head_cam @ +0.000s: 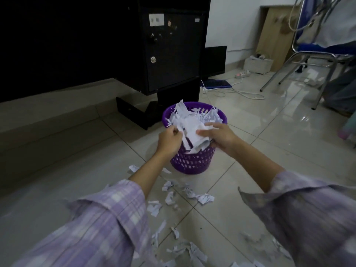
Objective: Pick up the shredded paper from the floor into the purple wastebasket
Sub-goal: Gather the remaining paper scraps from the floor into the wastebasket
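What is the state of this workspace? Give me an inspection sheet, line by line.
Surface: glossy tiled floor.
Job's things: purple wastebasket heaped with paper; shredded paper scattered on the tiles in front of it.
Clutter: black cabinet, small box by the wall.
Grippers: left hand and right hand both hold paper over the basket.
Cables: power strip with white cord.
Surroundings: metal chair, white wall.

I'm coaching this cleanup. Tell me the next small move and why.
Probably let go: both the left hand and right hand hold a bunch of paper right over the heaped purple wastebasket. Then reach back for the scraps on the floor.
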A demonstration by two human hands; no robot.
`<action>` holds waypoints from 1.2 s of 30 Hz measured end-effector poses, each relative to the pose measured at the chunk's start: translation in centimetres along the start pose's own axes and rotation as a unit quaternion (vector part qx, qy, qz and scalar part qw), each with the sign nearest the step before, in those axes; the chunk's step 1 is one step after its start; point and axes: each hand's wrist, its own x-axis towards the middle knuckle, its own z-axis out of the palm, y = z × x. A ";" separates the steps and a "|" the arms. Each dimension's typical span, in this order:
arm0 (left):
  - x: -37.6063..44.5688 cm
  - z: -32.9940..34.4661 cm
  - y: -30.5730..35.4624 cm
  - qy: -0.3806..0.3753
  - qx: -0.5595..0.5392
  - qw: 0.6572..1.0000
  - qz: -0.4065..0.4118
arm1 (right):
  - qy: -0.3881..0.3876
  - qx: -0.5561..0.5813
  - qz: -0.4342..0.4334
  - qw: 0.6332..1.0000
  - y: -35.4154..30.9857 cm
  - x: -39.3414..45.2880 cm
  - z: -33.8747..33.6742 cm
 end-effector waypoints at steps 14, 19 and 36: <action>5.9 1.2 0.0 -0.126 0.387 0.898 0.170 | 0.020 -0.581 -0.326 0.745 -0.8 8.3 1.6; 7.0 1.4 0.2 -0.145 0.426 0.877 0.166 | -0.014 -0.666 -0.315 0.676 -0.8 10.2 0.8; 9.9 4.2 0.0 -0.220 0.484 0.841 0.098 | -0.216 -0.786 -0.026 0.579 -2.1 12.6 -0.9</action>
